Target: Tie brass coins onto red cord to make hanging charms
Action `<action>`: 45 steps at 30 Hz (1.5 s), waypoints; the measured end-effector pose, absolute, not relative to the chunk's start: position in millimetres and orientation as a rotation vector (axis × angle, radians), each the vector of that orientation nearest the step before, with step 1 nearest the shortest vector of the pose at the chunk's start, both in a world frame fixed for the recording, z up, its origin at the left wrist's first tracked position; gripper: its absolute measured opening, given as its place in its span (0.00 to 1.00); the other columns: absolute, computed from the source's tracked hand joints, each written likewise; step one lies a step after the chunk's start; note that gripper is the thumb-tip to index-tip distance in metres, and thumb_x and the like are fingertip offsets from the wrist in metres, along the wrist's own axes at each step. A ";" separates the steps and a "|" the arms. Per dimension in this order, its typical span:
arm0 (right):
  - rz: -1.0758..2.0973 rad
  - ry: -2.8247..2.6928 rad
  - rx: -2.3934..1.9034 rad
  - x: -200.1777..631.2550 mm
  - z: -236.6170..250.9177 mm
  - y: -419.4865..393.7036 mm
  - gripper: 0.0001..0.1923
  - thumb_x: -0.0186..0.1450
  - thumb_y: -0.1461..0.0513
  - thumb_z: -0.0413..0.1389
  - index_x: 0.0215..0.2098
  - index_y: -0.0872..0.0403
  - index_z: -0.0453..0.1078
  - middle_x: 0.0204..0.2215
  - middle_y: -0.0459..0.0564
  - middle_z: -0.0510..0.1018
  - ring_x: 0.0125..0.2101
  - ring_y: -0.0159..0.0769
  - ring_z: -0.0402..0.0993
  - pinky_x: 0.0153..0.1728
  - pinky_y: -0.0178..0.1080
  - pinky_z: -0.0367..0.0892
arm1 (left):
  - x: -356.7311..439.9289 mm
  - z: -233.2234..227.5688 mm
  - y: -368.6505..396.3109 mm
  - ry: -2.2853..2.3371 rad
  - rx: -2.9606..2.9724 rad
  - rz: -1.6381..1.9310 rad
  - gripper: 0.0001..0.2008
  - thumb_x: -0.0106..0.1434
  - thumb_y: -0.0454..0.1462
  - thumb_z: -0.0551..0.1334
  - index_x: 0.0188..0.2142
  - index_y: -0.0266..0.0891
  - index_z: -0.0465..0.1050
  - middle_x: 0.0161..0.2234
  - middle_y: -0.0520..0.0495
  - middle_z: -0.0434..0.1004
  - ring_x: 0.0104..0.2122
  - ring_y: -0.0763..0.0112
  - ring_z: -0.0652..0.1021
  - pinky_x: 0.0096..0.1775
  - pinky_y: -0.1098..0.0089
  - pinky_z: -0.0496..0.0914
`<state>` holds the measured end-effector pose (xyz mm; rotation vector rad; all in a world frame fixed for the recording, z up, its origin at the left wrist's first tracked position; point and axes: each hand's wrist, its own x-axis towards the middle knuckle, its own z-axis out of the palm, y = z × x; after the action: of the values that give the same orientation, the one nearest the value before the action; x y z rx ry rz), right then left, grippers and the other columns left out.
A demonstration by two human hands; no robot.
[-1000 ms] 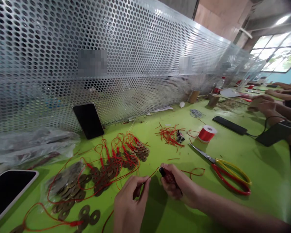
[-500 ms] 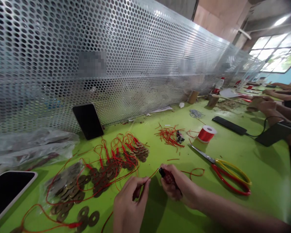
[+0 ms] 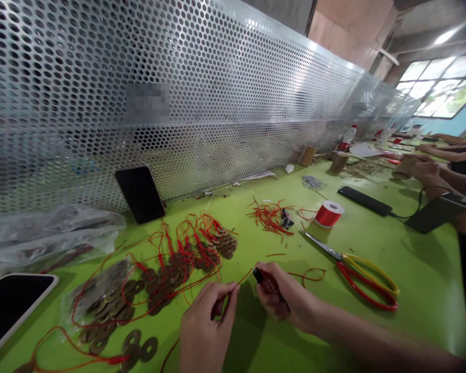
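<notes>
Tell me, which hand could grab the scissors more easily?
Probably the right hand. The scissors lie on the table on its side, nearer than to the left hand. But it is gripping a red lighter, while the left pinches red string.

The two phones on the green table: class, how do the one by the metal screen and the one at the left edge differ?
The phone by the screen stands propped against the perforated metal screen; the phone at the left edge lies flat on the green table. The propped phone looks all black; the flat phone has a pale rim. The propped one shows whole; the flat one is cut off by the frame. Both screens are dark.
</notes>
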<state>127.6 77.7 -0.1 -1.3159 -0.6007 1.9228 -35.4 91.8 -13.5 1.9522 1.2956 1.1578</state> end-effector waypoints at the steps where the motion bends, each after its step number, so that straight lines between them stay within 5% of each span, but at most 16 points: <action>1: 1.920 -0.601 -1.325 127.4 0.2 77.7 0.25 0.66 0.55 0.34 0.13 0.54 0.47 0.10 0.37 0.46 0.11 0.21 0.40 0.14 0.29 0.35 | -35.6 -13.2 91.9 1.294 1.949 1.154 0.14 0.60 0.45 0.57 0.26 0.40 0.74 0.18 0.53 0.70 0.17 0.74 0.69 0.21 0.75 0.65; 45: 1.934 -0.616 -1.332 127.5 -0.6 77.7 0.26 0.66 0.54 0.33 0.13 0.54 0.48 0.11 0.38 0.47 0.11 0.21 0.40 0.15 0.31 0.34 | -38.4 -13.4 92.9 1.285 1.891 1.147 0.10 0.59 0.43 0.59 0.27 0.41 0.74 0.21 0.54 0.73 0.20 0.73 0.72 0.25 0.75 0.67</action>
<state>127.5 77.7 -0.6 -1.3316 -0.6158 1.9340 -38.4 92.9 -13.4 1.8913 1.2852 1.1474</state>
